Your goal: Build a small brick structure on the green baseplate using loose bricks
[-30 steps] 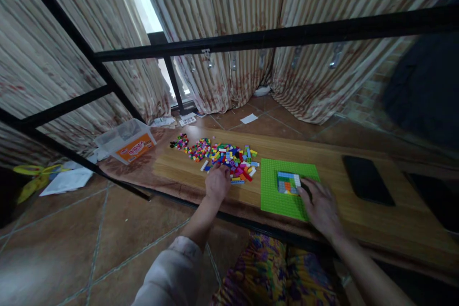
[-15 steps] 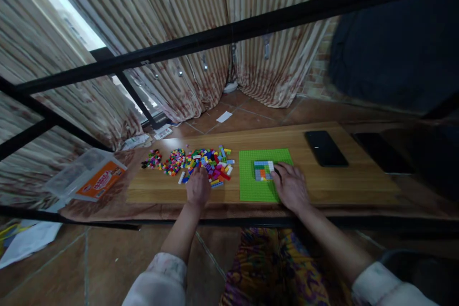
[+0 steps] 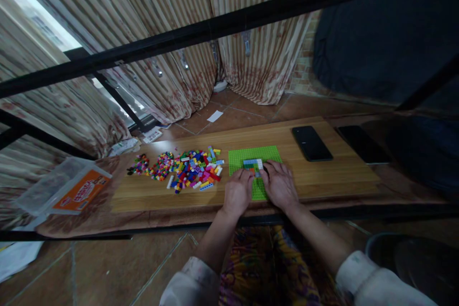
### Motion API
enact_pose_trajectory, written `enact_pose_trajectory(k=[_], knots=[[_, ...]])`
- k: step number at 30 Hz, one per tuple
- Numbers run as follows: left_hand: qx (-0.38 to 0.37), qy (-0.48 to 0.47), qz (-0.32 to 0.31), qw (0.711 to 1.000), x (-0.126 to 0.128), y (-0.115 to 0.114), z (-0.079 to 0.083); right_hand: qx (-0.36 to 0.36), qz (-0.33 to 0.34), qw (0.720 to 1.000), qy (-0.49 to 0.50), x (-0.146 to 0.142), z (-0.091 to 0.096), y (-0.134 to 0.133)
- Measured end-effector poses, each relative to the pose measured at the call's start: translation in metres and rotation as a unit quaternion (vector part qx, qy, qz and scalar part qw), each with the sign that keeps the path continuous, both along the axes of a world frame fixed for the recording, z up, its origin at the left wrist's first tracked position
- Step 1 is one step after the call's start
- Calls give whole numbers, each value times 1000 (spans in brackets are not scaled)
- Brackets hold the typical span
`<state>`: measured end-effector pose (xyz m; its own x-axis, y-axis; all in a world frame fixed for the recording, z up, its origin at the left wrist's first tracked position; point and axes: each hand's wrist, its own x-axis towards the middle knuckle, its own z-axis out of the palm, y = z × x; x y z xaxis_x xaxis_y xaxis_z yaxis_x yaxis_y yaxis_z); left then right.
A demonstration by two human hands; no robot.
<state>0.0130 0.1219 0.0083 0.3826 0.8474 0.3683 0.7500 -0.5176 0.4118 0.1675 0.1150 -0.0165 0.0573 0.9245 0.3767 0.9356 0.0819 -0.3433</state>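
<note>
A studded green baseplate (image 3: 234, 155) lies on the low wooden board, bearing a small flat patch of toy bricks (image 3: 253, 162) in blue, white, green and orange. At the near left edge of this patch is my left hand (image 3: 238, 192), its thumb and fingers pinched together. Whatever sits between those fingertips is hidden. My right hand (image 3: 281, 185) rests over the baseplate's right side, fingers stretched out and thumb against the patch's right edge. Left of the baseplate spreads a pile of loose toy bricks (image 3: 193, 169) in many colours.
Smaller coloured pieces (image 3: 161, 166) lie left of the pile. A clear plastic box (image 3: 53, 186) with an orange label stands at the far left. A black phone (image 3: 311, 143) lies on the wooden board (image 3: 322, 177), with another dark flat device (image 3: 364, 144) beyond it. A black bar (image 3: 193, 31) crosses ahead.
My left hand has moved right from the loose brick pile to the brick patch. The right hand stays beside the patch. The whole view has shifted slightly.
</note>
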Motion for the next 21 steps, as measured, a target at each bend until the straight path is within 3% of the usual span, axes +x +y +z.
enact_pose_trajectory(k=[13, 21], knots=[[84, 15, -9, 996, 3, 9, -15, 9, 6, 1000, 2, 0, -2, 1], [114, 110, -12, 987, 5, 10, -10, 5, 1, 1000, -5, -1, -1, 0]])
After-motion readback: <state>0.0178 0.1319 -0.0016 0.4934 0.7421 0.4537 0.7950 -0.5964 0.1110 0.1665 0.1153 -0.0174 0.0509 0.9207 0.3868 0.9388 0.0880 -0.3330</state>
